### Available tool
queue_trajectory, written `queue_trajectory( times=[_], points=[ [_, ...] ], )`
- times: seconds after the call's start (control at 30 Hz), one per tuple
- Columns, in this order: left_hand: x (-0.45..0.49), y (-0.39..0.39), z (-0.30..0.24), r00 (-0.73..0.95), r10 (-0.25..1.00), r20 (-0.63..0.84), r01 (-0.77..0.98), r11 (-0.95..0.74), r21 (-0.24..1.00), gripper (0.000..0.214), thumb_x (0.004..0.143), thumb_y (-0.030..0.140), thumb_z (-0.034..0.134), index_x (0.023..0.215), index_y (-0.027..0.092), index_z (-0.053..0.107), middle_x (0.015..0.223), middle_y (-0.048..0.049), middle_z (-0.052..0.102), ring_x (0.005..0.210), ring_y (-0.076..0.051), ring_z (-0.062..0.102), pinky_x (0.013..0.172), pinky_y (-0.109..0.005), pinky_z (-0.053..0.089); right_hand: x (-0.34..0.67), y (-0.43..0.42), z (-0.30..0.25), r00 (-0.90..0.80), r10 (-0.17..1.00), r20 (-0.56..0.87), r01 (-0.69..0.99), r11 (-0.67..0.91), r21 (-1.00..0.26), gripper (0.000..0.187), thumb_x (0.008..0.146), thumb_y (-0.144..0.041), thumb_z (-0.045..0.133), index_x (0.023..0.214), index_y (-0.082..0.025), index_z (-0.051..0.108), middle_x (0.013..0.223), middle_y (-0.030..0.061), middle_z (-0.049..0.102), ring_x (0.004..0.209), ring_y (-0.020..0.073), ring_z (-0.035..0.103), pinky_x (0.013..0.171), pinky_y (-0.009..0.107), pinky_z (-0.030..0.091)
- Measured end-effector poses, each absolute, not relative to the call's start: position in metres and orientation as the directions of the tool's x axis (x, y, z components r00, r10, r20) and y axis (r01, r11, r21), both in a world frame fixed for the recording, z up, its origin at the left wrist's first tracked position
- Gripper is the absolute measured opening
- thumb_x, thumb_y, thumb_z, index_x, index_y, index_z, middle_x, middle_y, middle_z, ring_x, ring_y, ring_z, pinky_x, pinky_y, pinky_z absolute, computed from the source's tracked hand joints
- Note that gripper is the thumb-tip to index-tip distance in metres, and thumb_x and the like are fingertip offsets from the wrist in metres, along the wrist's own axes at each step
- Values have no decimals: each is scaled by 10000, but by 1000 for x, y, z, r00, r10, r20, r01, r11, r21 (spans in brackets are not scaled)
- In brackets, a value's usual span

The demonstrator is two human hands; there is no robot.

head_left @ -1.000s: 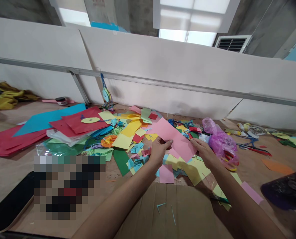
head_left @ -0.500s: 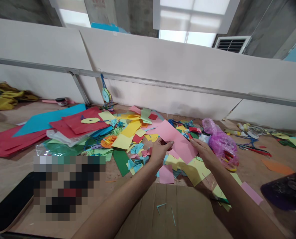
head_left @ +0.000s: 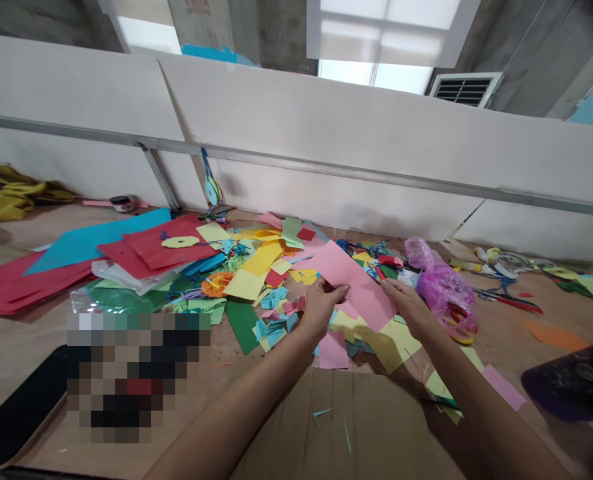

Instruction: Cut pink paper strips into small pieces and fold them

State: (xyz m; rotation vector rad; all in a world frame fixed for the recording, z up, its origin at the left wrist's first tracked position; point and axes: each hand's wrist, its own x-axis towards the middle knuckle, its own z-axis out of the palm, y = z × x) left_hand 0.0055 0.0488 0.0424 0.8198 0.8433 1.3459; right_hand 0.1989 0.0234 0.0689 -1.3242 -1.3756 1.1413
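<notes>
A flat pink sheet of paper point(head_left: 357, 283) is held up over a heap of coloured scraps. My left hand point(head_left: 321, 305) pinches its lower left edge, the thumb lying on top. At the sheet's right edge, my right hand point(head_left: 407, 303) grips it between thumb and fingers. Beneath it lie a yellow sheet point(head_left: 394, 347) and another pink piece point(head_left: 333, 350). Small light-blue and pink cut pieces point(head_left: 276, 327) rest just left of my left hand. A brown cardboard sheet point(head_left: 326, 427) spreads below my forearms, with thin blue slivers on it.
Red sheets point(head_left: 164, 250) and a blue sheet point(head_left: 109, 233) are stacked at the left. A purple plastic bag point(head_left: 444, 287) sits to the right, near red-handled scissors point(head_left: 516, 303). A phone point(head_left: 24, 410) lies front left, beside a blurred-out patch. A white wall panel point(head_left: 326, 127) runs behind.
</notes>
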Motion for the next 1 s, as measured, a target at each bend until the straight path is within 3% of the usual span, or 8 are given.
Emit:
queue_trajectory(
  times=[1.0],
  points=[
    [11, 47, 36, 94, 995, -43, -485, 83, 871, 493, 476, 364, 910, 843, 141, 667, 751, -28, 677, 655, -134, 587, 633, -277, 489, 198, 23, 69, 10, 1000, 20, 193, 18, -981, 439, 784, -653, 670, 783, -220, 601, 774, -2, 568, 711, 179, 477, 617, 290, 349]
  ],
)
